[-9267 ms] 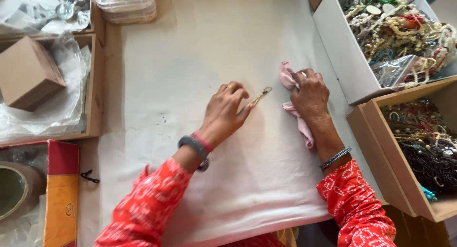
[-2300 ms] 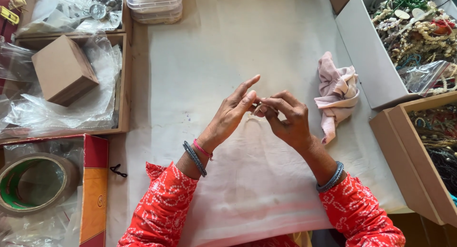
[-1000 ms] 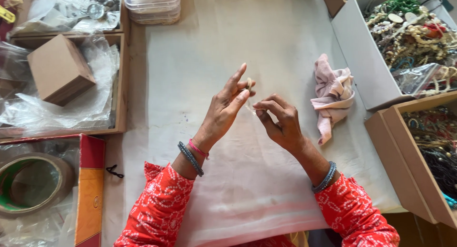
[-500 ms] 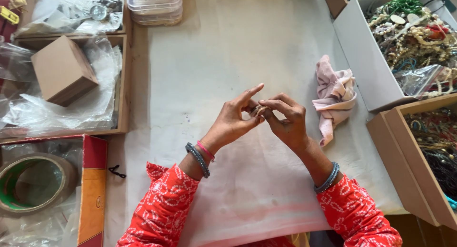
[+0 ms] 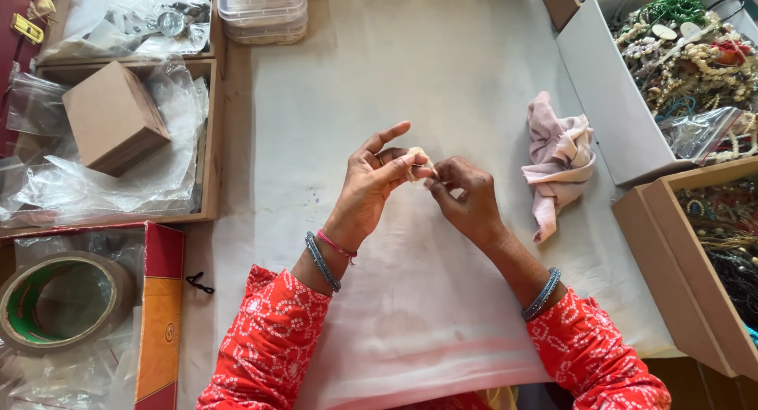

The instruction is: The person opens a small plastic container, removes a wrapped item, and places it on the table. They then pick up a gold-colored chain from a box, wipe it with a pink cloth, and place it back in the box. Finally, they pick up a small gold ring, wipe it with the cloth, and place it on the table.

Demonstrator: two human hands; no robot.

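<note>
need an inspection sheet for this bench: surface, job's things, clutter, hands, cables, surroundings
Surface: white cloth covers the table, faint stains.
Job's things: small pale item pinched between both hands; too small to identify.
Clutter: pink rag right of the hands; cardboard box on plastic bags; tape roll; clear containers.
Hands: left hand and right hand raised over the cloth, fingers closed on the item.
Cables: nothing seen.
Surroundings: white box and brown box of beaded jewellery at right.

Left hand (image 5: 371, 181) and right hand (image 5: 466, 197) pinch a small pale piece (image 5: 416, 153), perhaps a packet, above the white cloth (image 5: 379, 78).
</note>
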